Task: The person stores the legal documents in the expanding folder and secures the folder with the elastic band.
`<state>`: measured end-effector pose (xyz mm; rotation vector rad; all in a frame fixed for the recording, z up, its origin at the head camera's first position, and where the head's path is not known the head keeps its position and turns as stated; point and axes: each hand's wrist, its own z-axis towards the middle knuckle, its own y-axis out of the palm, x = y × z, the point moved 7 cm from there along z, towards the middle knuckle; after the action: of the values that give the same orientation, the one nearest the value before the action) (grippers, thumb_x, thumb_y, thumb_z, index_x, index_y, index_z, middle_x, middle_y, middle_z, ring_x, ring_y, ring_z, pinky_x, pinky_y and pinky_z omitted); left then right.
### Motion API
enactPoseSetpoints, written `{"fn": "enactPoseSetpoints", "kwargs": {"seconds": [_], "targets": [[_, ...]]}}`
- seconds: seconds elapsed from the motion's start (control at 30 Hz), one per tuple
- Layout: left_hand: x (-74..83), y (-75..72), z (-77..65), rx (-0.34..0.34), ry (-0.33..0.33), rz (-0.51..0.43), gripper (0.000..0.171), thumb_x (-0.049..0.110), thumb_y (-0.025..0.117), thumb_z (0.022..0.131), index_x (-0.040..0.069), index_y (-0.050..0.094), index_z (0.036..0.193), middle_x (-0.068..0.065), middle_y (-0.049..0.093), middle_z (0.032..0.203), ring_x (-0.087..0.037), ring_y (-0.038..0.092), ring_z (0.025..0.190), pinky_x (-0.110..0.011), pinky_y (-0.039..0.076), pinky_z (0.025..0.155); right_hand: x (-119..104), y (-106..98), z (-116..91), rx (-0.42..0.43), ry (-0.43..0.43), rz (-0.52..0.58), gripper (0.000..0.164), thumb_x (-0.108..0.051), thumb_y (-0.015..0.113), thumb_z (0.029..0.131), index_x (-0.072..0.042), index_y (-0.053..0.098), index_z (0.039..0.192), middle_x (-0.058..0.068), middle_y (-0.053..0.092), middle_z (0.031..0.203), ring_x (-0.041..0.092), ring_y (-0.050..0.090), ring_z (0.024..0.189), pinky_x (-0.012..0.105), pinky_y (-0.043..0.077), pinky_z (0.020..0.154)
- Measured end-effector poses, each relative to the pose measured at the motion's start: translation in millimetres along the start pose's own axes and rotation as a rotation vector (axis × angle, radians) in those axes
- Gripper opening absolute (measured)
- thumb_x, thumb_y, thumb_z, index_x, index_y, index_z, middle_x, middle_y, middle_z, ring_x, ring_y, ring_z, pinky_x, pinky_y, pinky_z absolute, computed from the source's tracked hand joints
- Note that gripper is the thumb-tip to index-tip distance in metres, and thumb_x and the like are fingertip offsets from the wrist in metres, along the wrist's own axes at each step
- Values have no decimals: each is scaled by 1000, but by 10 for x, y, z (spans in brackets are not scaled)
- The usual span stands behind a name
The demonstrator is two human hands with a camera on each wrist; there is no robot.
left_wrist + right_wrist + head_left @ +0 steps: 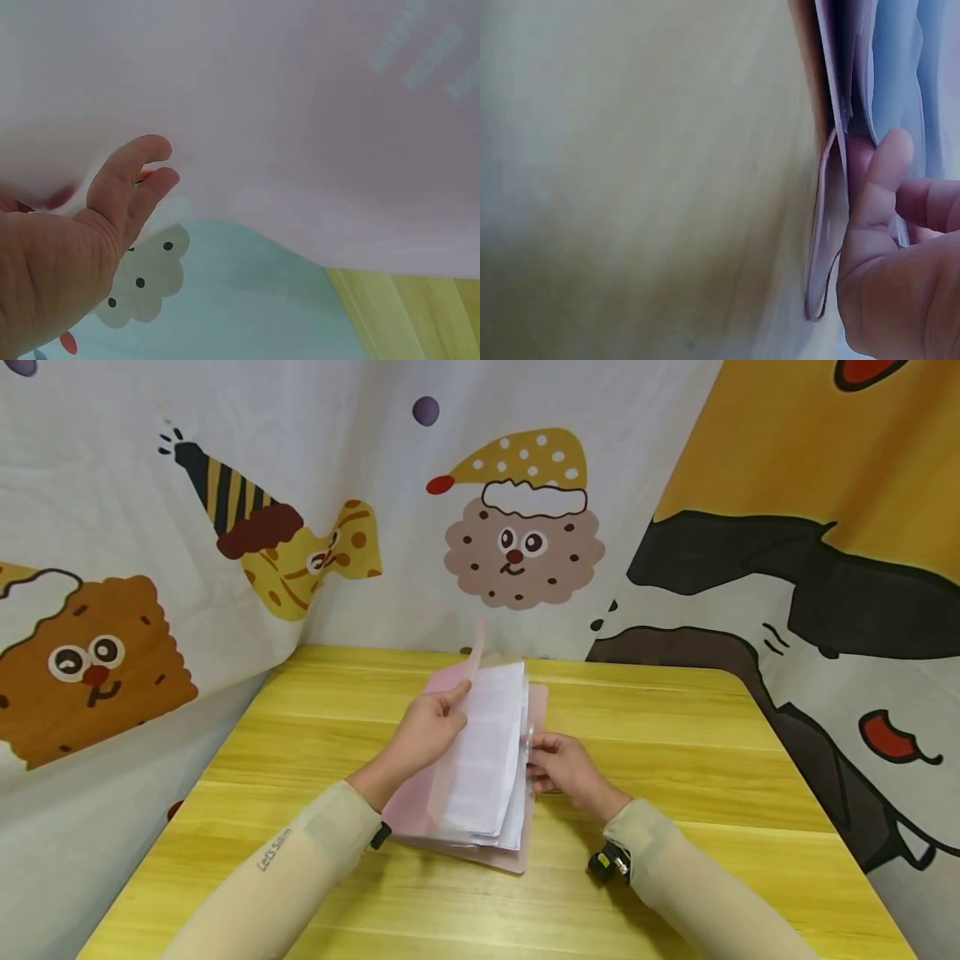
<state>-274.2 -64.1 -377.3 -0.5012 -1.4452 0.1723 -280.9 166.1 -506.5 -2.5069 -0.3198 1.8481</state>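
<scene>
A pink display folder [512, 861] with clear sleeves lies on the table, its front cover [412, 800] lifted and bent toward the left. My left hand [429, 728] pinches this cover along its upper free edge; in the left wrist view the pink sheet [262, 150] fills most of the picture, with thumb and fingers at its margin. White printed papers [487, 743] show inside the sleeves. At their right edge, my right hand [566, 768] pinches the sleeve edges between thumb and fingers. The right wrist view has the thumb [885, 165] against the sheets, beside a thin pink loop [821, 255].
The folder lies on a yellow wood-grain table [675, 727]. Behind and around the table hangs a white cloth [360, 427] with cartoon prints, reaching down to its back edge.
</scene>
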Motion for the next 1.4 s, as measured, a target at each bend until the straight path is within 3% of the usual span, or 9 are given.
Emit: {"fn": "enactPoseSetpoints", "kwargs": {"seconds": [0.17, 0.63, 0.9, 0.97, 1.07, 1.1, 1.17, 1.3, 1.4], "targets": [[13, 14, 2, -8, 8, -6, 57, 6, 52, 100, 5, 49, 156, -3, 49, 165, -16, 23, 58, -26, 24, 47, 70, -6, 37, -6, 57, 14, 36, -11, 61, 107, 4, 64, 140, 7, 74, 92, 14, 69, 73, 29, 62, 62], [12, 26, 34, 8, 1, -47, 56, 6, 52, 99, 5, 50, 155, -1, 50, 164, -23, 47, 90, -26, 22, 50, -109, 1, -45, 169, -102, -150, 31, 8, 63, 93, 9, 77, 120, 13, 76, 85, 10, 64, 54, 26, 58, 55], [22, 77, 33, 0, 18, -35, 58, 6, 53, 97, 4, 51, 155, -2, 51, 164, -20, 34, 68, -24, 23, 48, -48, 68, -29, 62, -103, -100, 27, 11, 59, 92, 13, 74, 115, 10, 70, 79, 13, 61, 56, 27, 56, 54], [33, 114, 33, -50, 32, -60, 60, 11, 55, 100, 9, 47, 159, -5, 48, 166, -18, 50, 70, -22, 36, 53, -34, 18, -37, 38, -77, -71, 28, 10, 59, 96, 13, 71, 121, 12, 72, 88, 14, 65, 62, 29, 60, 58], [67, 188, 22, -155, 74, -54, 64, 26, 59, 106, 21, 38, 166, -7, 42, 170, -24, 71, 118, -30, 60, 86, -52, -141, -48, 49, -49, -35, 31, 3, 59, 103, 10, 68, 132, 18, 75, 103, 15, 72, 72, 31, 64, 63], [75, 204, 16, -184, 94, -24, 66, 31, 59, 107, 24, 35, 168, -8, 41, 171, -28, 64, 136, -37, 59, 100, -62, -217, -49, 65, -43, -30, 32, 1, 59, 105, 10, 66, 134, 20, 75, 108, 15, 73, 76, 31, 64, 64], [55, 211, 18, -208, 152, 103, 67, 39, 59, 108, 24, 34, 169, -11, 57, 160, -28, 66, 134, -44, 54, 111, -76, -375, -55, 104, -27, -17, 34, -3, 59, 107, 9, 64, 138, 24, 74, 118, 15, 75, 83, 30, 64, 66], [-168, 193, 38, -217, 228, 540, 68, 42, 63, 106, 13, 44, 164, -15, 61, 155, -40, 59, 142, -57, 43, 122, -51, -639, -70, 159, -3, -35, 40, -8, 58, 108, 10, 58, 144, 27, 68, 132, 15, 75, 92, 28, 64, 74], [-452, 233, 39, -307, 211, 815, 75, 51, 68, 100, 16, 46, 164, -14, 39, 172, -53, 28, 158, -70, 20, 129, -10, -756, -87, 161, 21, -56, 45, -12, 57, 109, 9, 54, 149, 28, 65, 138, 16, 75, 97, 30, 65, 81]]}}
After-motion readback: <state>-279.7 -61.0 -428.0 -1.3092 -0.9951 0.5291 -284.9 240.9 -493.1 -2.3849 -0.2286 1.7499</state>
